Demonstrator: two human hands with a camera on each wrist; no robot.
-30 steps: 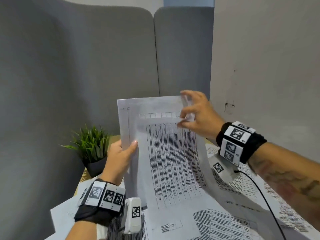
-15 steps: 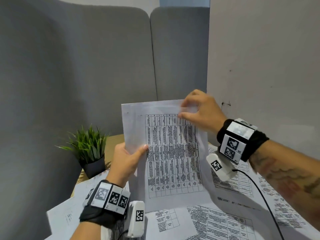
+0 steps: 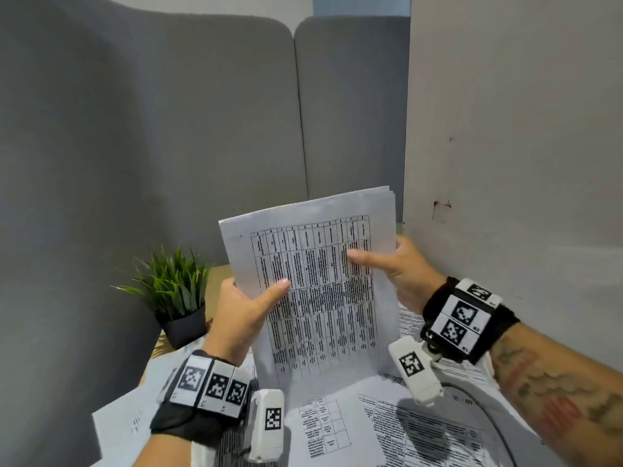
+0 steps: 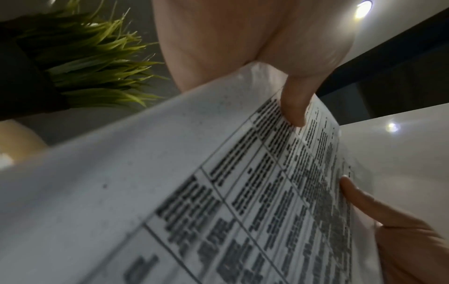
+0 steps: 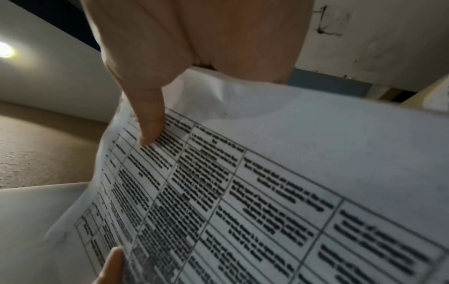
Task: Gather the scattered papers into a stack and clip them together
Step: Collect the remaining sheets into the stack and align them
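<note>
Both hands hold a stack of printed papers upright above the desk, its top sheet showing a black table. My left hand grips the stack's left edge, thumb lying across the front. My right hand grips the right edge, thumb on the front and fingers behind. The stack fills the left wrist view, with the left thumb pressed on it near the top. In the right wrist view the stack is pinched under the right thumb. More loose papers lie scattered on the desk below. No clip is in view.
A small potted green plant stands on the wooden desk at the left, close to my left hand. Grey padded partitions close off the back and left, and a pale wall rises on the right. A black cable crosses the papers.
The right hand moved from the sheet's top corner down to the right edge, and the sheet it was laying on now sits squared on the stack. The stack has tilted slightly.
</note>
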